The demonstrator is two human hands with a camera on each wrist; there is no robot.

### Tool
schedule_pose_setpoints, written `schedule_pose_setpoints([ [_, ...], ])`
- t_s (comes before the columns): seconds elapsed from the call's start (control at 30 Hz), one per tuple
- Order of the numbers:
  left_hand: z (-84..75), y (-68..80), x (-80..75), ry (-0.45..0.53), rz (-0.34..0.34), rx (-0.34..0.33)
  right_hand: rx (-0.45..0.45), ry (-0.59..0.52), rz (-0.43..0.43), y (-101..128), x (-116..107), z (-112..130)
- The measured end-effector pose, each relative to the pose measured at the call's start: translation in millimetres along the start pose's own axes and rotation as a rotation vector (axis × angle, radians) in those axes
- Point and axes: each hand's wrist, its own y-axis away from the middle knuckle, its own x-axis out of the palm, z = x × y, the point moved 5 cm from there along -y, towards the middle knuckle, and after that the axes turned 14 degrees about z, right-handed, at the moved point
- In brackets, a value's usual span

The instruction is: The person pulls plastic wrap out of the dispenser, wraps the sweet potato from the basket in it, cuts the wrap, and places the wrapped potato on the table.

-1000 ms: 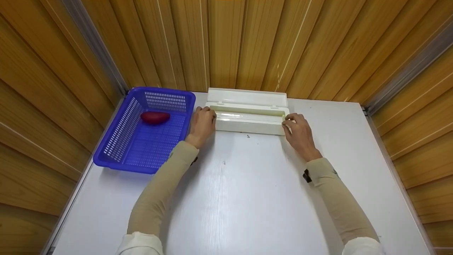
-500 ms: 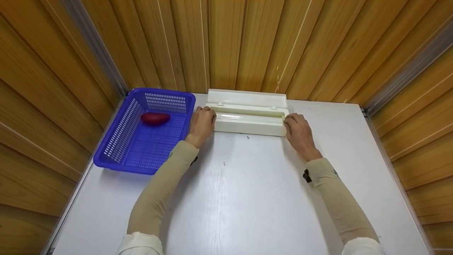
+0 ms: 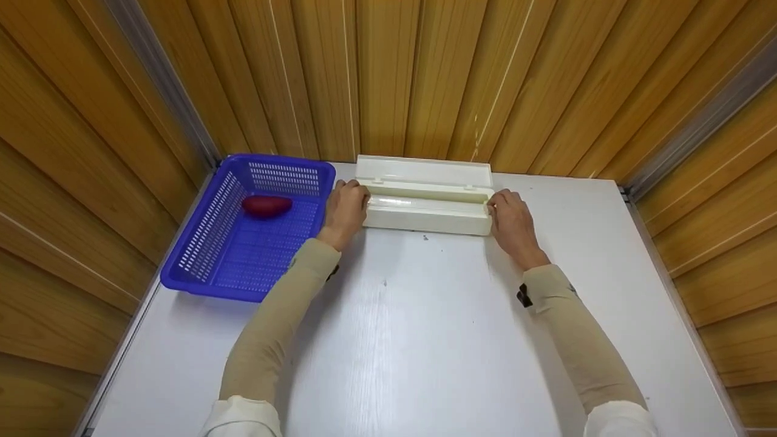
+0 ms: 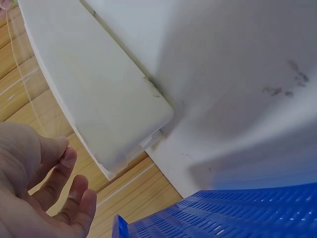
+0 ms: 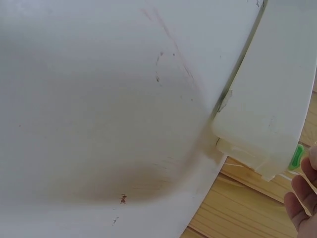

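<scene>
- The left hand rests at the left end of the cream box, as it did a second ago; fingers loosely bent, and a grip cannot be told.
- The right hand has edged closer against the right end, fingers curled at the corner.
- The box lies open at the tabletop's far edge, unmoved.
- The blue basket with a red thing sits left.

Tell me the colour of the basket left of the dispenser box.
Blue, with perforated walls: the basket shows best in the head view.
</scene>
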Motion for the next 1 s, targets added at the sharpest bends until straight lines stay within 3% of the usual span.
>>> schedule_pose_setpoints([
  [0.27,-0.5,-4.8,-1.5,-0.014,0.031,-0.009,0.019,0.002,0.020,-5.7,-1.1,-2.8],
  [0.6,-0.8,-9.5,-7.1,0.002,-0.002,-0.007,0.030,0.010,0.028,-13.6,-5.3,-3.4],
  [1.0,-2.5,-12.2,-14.2,-0.017,0.004,-0.013,0.064,0.022,0.070,-17.3,-10.6,-3.8],
])
